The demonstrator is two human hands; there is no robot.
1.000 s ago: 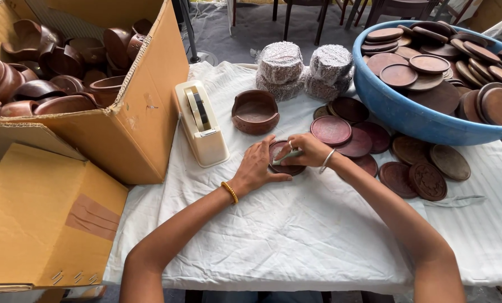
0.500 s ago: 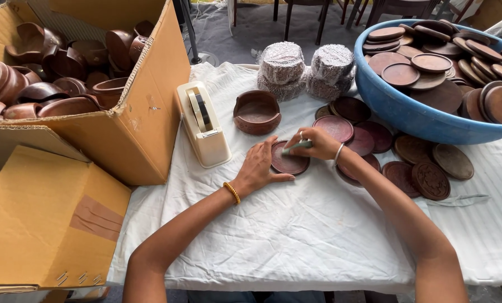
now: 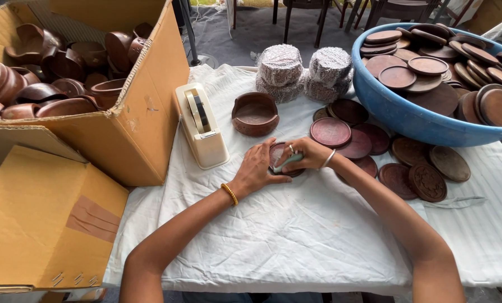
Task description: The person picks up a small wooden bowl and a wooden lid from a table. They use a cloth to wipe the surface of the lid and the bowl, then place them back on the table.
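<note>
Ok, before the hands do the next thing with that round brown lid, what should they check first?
1. Left hand steadies the round lid on the white cloth: ok, its fingers rest at the lid's edge.
2. Right hand has a firm grip on the small pale green tool: ok, the fingers wrap it.
3. Tool touches the lid's face: cannot tell, the fingers hide the tip.
4. Tape dispenser within reach: ok, it stands just left of the hands.
5. Open wooden bowl upright nearby: ok, right behind the lid.
</note>
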